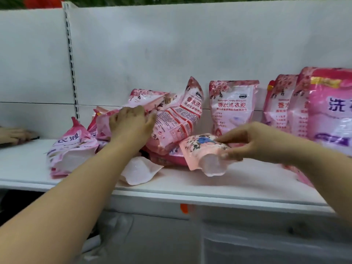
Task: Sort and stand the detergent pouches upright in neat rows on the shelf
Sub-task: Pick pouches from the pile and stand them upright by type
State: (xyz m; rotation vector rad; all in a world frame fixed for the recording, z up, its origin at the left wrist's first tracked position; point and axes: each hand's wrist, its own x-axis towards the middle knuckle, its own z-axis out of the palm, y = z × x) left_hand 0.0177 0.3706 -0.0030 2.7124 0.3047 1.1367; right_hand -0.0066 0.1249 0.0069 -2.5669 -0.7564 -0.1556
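White shelf (190, 180) with a white back panel (171, 44) and a slotted upright (71, 60) far left of both hands. Heap of pink detergent pouches (171, 126) slumped mid-shelf, lying and leaning every way, directly under and beyond the left hand. Upright pouches in a group (297, 107) stand at the back panel, beyond and right of the right hand; the nearest big one has purple print. One upright pouch (233, 105) stands alone just beyond the right hand's grip, front facing out. Fallen pouch (70, 151) lies left of the left forearm, bottom gusset toward the camera. Floral pouch (202, 153) lies tilted on the shelf, clear bottom toward the front edge. Right hand (247, 141): grip clamped on the floral pouch, thumb and fingers pinching its right side. Left hand (131, 122): reaches into the heap, fingers curled on the top edge of a pouch there; grip looks clamped on it, blur makes exact contact hard to tell. Another person's hand (13, 136) rests on the shelf at the far left edge. Small orange tag (184, 208) on the shelf's front lip, below the right-hand grip.
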